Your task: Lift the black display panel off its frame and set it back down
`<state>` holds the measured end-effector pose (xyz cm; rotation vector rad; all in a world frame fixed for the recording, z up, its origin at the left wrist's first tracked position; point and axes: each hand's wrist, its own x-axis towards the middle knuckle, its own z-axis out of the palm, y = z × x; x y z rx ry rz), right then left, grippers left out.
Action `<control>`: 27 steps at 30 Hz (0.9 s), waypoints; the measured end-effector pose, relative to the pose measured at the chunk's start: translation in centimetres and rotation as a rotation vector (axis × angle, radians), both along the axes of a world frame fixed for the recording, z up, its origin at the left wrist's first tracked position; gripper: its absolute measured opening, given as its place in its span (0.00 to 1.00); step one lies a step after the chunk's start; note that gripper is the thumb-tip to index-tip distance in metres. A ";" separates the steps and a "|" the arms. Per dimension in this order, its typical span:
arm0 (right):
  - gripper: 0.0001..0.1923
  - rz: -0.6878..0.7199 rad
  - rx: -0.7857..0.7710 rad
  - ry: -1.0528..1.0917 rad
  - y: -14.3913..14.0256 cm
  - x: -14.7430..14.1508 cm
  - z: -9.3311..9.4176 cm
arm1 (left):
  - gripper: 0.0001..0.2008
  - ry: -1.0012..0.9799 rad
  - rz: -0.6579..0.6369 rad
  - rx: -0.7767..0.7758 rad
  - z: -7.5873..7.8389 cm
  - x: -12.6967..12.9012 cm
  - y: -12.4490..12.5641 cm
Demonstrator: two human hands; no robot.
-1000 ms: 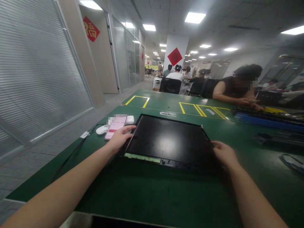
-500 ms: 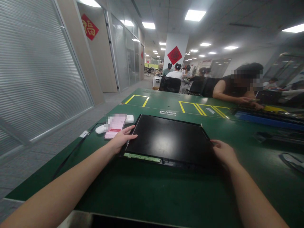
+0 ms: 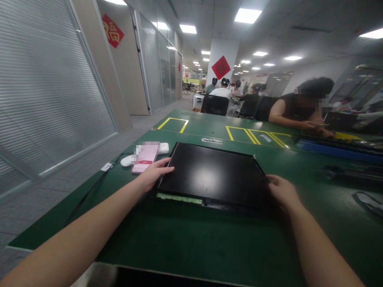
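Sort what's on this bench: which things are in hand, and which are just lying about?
In hand: black display panel, gripped at its edges by left hand and right hand.
Lying about: pink phone, white charger, black cable.

Green table (image 3: 191, 243) bears black panel (image 3: 209, 175), phone (image 3: 145, 158).

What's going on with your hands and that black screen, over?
Left hand on black panel's left edge. Right hand gripping right edge. Panel flat on green table. Pink phone beside left hand.
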<state>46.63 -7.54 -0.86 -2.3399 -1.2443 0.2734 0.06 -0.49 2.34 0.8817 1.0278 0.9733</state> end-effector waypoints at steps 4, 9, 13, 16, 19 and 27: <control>0.24 -0.011 0.010 -0.003 0.0 0.1 -0.1 | 0.38 -0.026 0.004 0.043 -0.1 0.0 0.0; 0.25 0.006 0.015 0.006 0.0 0.0 -0.1 | 0.38 -0.042 -0.019 0.075 0.6 0.2 -0.6; 0.26 0.016 -0.010 -0.007 0.0 -0.2 0.0 | 0.39 -0.057 -0.039 0.091 1.0 0.2 -0.9; 0.25 0.025 -0.016 -0.014 0.1 -0.2 0.1 | 0.40 -0.059 -0.044 0.112 1.0 0.2 -0.9; 0.25 0.029 -0.009 0.004 0.1 -0.2 0.2 | 0.41 -0.065 -0.060 0.130 1.1 0.2 -0.9; 0.24 0.052 0.017 0.003 0.5 0.2 -0.7 | 0.41 -0.065 -0.068 0.180 0.6 0.2 -0.7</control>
